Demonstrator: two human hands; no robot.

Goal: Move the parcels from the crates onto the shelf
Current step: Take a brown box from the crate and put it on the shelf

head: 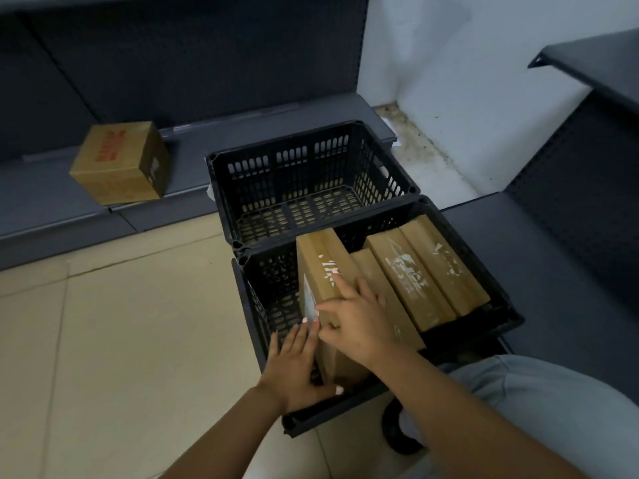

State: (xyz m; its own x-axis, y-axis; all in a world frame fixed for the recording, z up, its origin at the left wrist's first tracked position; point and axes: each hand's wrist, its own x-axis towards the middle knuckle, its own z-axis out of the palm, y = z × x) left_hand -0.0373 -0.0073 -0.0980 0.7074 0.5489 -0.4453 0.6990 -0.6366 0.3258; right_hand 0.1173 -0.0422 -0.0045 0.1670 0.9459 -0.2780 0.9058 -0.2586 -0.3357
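Parcels (411, 274) in near crate (501, 299); far crate (221, 188) behind; box (119, 162) on shelf (41, 202)

Setting: shop stockroom or retail aisle under stocking; dark grey metal gondola shelving (242, 133) with perforated back panels (193, 53) along the far side; a second matching unit (587, 188) at right; 2 black slotted plastic crates (221, 167) on a beige tiled floor (121, 323); brown cardboard parcels (415, 271) in the nearer crate; 1 cardboard box (121, 164) on the lowest shelf; plain white wall (466, 63) with a grimy corner.
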